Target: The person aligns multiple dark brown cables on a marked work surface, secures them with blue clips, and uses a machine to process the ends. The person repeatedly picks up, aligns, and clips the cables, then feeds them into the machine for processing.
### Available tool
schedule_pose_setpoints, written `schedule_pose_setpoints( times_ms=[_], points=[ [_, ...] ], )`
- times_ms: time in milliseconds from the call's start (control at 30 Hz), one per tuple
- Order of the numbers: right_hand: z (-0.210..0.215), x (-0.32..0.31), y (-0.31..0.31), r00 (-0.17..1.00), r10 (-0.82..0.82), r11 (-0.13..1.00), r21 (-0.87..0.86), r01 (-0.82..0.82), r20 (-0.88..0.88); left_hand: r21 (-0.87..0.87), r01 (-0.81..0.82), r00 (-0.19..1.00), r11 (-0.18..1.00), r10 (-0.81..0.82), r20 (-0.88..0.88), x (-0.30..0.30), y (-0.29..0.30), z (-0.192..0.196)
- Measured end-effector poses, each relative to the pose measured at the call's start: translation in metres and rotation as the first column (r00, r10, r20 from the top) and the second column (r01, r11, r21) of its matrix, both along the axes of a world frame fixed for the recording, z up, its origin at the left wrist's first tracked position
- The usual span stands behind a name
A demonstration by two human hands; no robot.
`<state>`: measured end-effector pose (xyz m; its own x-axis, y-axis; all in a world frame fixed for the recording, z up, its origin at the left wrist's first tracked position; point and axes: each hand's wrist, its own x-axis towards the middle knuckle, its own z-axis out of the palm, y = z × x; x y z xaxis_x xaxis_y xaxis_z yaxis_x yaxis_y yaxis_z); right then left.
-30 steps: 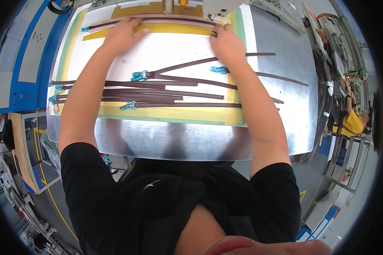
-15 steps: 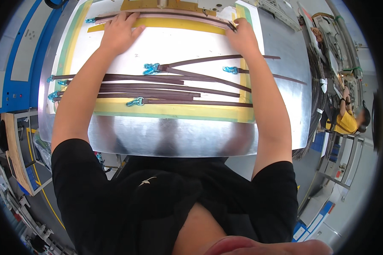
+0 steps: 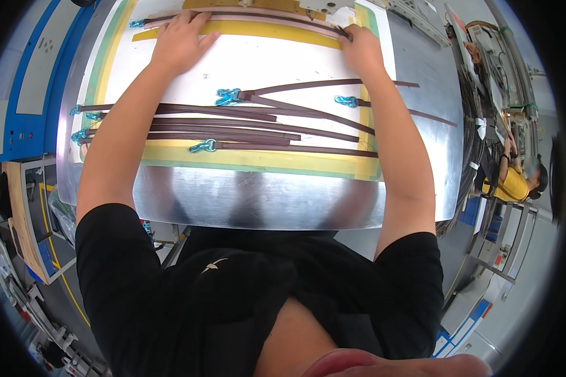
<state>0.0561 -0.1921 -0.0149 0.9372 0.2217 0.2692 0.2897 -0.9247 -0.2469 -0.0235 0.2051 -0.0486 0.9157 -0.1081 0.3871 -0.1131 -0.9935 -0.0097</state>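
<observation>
Along the far side of the desk (image 3: 258, 198), your right hand (image 3: 363, 51) pinches the right end of the dark strap (image 3: 267, 15); your left hand (image 3: 179, 43), fingers apart, lies over it near its blue clasp (image 3: 136, 24). Uneven pulling could skew it against the yellow strip (image 3: 258, 28). You reach forward, palms down, elbows slightly bent. Other straps (image 3: 295, 149) lie nearer you.

No words or numbers can be read. The black cloth shirt (image 3: 233, 295) has a small pale mark (image 3: 214, 266), a bit like a bird. The tiny grey marks (image 3: 46, 45) on the big blue cabinet (image 3: 26, 119) are too blurry.
</observation>
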Motion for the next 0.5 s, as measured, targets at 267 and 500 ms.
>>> schedule_pose_setpoints(
  times_ms=[267,500],
  points=[
    [0.028,-0.025,-0.033,0.993,0.088,0.963,0.262,-0.063,-0.084,-0.012,-0.01,1.0,1.0,0.01,0.0,0.001,-0.005,0.002],
    [0.068,-0.092,-0.079,0.743,0.208,0.976,0.087,-0.199,-0.636,0.018,-0.004,1.0,1.0,0.003,0.021,0.003,0.002,-0.005]
  ],
)
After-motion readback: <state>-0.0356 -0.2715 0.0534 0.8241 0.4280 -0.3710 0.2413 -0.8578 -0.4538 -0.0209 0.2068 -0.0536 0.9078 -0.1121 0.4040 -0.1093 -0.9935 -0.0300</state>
